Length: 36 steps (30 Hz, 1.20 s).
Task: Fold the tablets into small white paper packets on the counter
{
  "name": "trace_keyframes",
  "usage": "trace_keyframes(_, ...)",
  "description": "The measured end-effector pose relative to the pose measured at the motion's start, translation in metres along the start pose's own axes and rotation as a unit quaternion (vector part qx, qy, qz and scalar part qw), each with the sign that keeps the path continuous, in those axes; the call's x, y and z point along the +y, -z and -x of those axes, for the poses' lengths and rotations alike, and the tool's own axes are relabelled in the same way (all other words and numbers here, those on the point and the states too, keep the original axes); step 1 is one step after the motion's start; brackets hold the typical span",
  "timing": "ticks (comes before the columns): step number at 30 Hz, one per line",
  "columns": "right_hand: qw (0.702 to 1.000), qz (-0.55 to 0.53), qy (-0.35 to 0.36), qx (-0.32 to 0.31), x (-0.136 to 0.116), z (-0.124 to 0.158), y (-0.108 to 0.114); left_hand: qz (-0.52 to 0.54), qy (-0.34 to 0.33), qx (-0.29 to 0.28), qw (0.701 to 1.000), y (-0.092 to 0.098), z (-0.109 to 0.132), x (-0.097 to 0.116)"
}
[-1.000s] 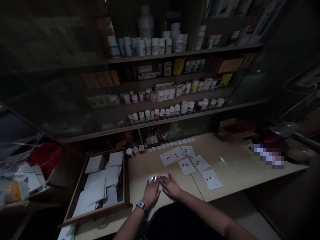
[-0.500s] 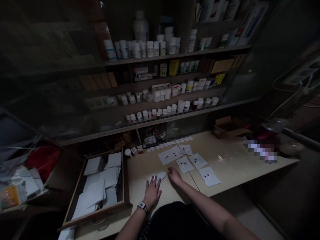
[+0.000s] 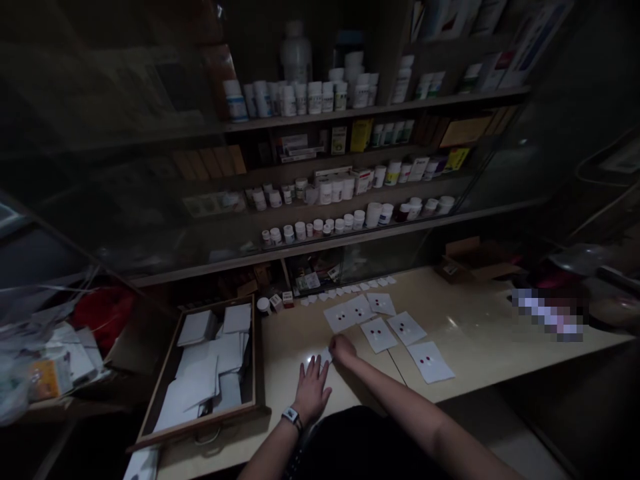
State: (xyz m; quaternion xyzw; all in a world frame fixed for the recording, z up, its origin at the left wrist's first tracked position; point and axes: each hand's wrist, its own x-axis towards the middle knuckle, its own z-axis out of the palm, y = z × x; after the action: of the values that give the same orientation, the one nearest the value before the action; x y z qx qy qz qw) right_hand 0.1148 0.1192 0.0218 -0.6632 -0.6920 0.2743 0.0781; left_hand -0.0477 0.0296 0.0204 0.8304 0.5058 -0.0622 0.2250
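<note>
The left hand (image 3: 313, 390) lies open and flat on the table (image 3: 285, 373); the right hand (image 3: 343, 349), curled, pinches a small white paper (image 3: 327, 355). A careless slide could push the nearby red-spotted paper sheets (image 3: 379, 335) out of place.

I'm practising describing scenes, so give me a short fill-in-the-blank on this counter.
The watch is on the ____ wrist. That hand lies palm ____ on the counter. Each white sheet carries ____ red pills. The open drawer holds loose white ____ sheets.

Missing words: left; down; two; paper.
</note>
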Motion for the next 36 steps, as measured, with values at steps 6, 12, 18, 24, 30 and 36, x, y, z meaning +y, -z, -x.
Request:
trace_keyframes(6, 0.999, -0.011, -0.045, 0.008, 0.001, 0.000, 0.001, 0.009, -0.035, -0.004, 0.999, 0.001, 0.001, -0.003)
trace_keyframes(12, 0.997, -0.054, -0.054, -0.026, 0.006, -0.003, 0.002, 0.010, -0.043, -0.013, 0.999, 0.002, 0.003, -0.005)
trace_keyframes(18, 0.997, -0.072, -0.009, -0.032, 0.007, 0.000, 0.001, 0.029, -0.031, -0.001, 0.999, 0.005, 0.002, -0.005)
trace_keyframes(24, 0.988, -0.091, 0.116, -0.041, 0.016, 0.014, 0.005, 0.024, -0.035, 0.004, 0.999, 0.005, 0.002, -0.009)
trace_keyframes(30, 0.990, -0.047, 0.124, -0.038, 0.016, 0.015, 0.005, 0.021, -0.056, -0.001, 0.998, 0.006, 0.004, -0.013)
trace_keyframes(36, 0.993, -0.017, 0.115, -0.034, 0.013, 0.012, -0.002, 0.015, -0.062, -0.001, 0.998, 0.007, 0.006, -0.014)
